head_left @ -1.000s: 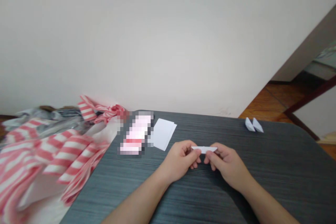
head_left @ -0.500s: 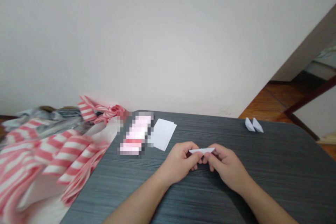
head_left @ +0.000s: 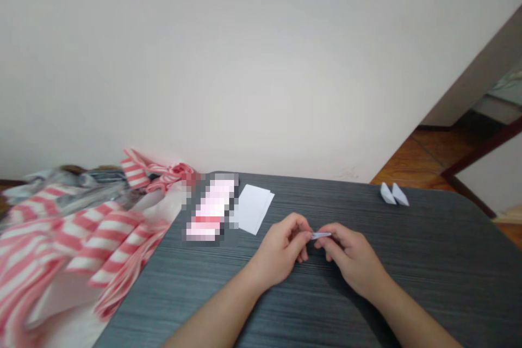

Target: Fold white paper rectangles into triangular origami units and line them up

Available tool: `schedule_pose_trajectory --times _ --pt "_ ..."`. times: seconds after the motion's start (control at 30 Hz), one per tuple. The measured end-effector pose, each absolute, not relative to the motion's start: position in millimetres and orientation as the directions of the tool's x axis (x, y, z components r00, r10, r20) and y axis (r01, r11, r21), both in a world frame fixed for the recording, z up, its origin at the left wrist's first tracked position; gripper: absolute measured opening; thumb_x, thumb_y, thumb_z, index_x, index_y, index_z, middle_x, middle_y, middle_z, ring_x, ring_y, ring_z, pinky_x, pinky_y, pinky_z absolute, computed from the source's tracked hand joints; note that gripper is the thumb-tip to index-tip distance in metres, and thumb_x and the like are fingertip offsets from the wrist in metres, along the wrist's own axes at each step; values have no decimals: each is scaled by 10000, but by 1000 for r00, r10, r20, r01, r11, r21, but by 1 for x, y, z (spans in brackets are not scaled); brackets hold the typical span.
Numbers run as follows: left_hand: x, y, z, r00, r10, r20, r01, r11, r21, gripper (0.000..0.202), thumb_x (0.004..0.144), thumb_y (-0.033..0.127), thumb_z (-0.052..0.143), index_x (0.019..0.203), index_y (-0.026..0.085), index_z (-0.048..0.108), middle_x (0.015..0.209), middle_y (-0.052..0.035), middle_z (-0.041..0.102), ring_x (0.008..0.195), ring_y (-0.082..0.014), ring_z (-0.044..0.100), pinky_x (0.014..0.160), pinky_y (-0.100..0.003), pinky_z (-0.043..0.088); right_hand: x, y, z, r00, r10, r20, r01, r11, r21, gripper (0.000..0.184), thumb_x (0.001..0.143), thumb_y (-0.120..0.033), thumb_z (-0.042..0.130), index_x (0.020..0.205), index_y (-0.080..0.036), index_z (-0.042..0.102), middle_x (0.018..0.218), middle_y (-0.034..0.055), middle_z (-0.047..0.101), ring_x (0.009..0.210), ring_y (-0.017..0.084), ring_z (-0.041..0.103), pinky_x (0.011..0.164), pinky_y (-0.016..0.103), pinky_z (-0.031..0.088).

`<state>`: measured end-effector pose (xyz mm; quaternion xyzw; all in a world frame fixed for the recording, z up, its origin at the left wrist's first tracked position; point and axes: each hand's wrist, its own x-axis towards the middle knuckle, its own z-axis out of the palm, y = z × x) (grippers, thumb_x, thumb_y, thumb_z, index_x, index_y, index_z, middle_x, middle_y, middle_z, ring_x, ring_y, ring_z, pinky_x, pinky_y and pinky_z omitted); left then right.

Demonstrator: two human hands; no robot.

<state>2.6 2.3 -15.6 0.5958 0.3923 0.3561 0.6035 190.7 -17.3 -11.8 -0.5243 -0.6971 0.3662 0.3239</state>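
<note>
Folded paper (head_left: 321, 235) is pinched by both hands (head_left: 279, 250), nearly meeting, with forearms (head_left: 220, 304) slanting inward.

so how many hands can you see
2: the left hand at the left end of the small folded paper, and the right hand at its right end, both over the table. No others show.

Dark table (head_left: 448, 261) — pixelated item (head_left: 214, 206), white sheets (head_left: 253, 209), two folded paper pieces (head_left: 387, 194).
</note>
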Motion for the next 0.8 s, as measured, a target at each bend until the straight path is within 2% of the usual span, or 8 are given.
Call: schedule_pose_trajectory --times 0.1,0.4,0.6,0.8 --pt "2 2 -15 451 892 -37 48 17 999 172 941 331 506 900 175 567 634 20 582 550 -108 546 544 -211 420 191 -17 -12 -246 967 67 488 183 -854 162 919 -242 514 864 -200 661 688 10 668 580 146 596 569 244 441" --pt "2 1 -16 440 897 -35 93 -7 996 168 938 330 517 1006 184 567 666 15 599 561 -113 565 544 -212 434 190 -17 -9 -241 968 63 505 181 -844 183 926 -244 504 816 -197 642 608 -23 585 567 141 564 565 236 403" --pt "2 1 -18 452 891 -29 93 -15 996 164 961 332 473 933 182 535 666 12 581 570 -115 565 534 -208 427 190 -17 -8 -274 958 83 495 214 -842 179 940 -229 486 843 -201 635 657 -12 610 620 148 586 612 241 420" --pt "2 0 -15 455 890 -16 164 -66 984 188 968 334 461 921 176 552 689 4 590 593 -116 575 553 -206 436 189 -17 -8 -284 952 114 511 251 -822 177 941 -211 486 827 -197 620 657 -11 608 614 143 578 613 238 415"
